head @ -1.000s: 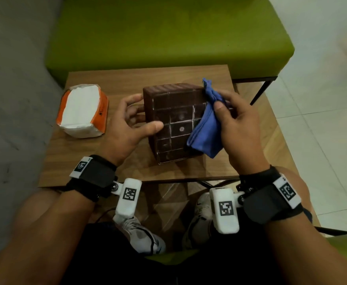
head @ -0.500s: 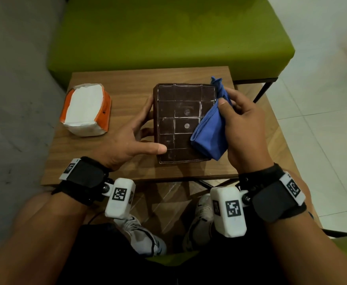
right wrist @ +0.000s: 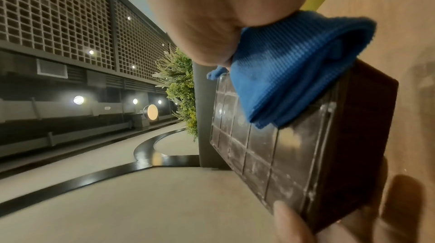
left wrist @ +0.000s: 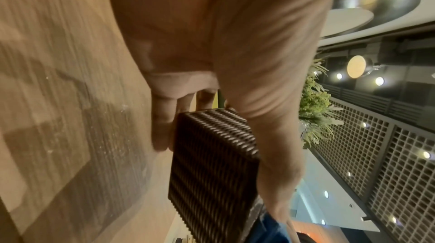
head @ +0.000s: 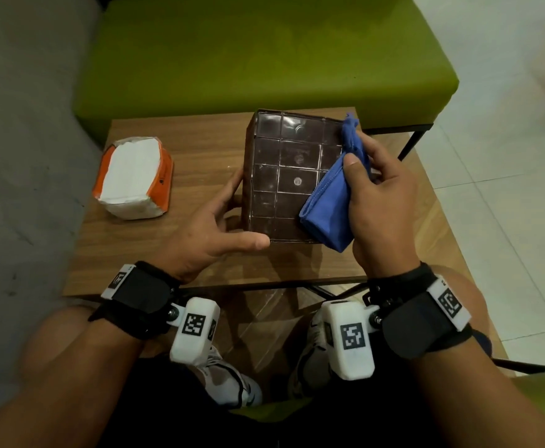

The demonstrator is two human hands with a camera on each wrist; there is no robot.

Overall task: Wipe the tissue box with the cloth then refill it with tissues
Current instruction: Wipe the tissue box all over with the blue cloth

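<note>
A dark brown woven tissue box (head: 284, 176) lies upside down on the small wooden table (head: 180, 247), its gridded plastic base facing up. My left hand (head: 229, 221) grips its near left corner, thumb on the near edge, fingers along the left side; the woven side (left wrist: 212, 163) shows in the left wrist view. My right hand (head: 378, 202) holds a folded blue cloth (head: 329, 208) against the right part of the base (right wrist: 270, 154), where the cloth (right wrist: 294, 72) lies over the grid. An opened orange pack of white tissues (head: 134, 177) sits at the table's left.
A green upholstered bench (head: 258, 50) stands just behind the table. My knees and shoes (head: 229, 383) are under the near edge. White tiled floor (head: 507, 176) lies to the right and grey floor to the left.
The box has been turned and laid flat with its base up, and now sits farther back. My left thumb moved to the near edge. The right hand stayed on the cloth at the right side.
</note>
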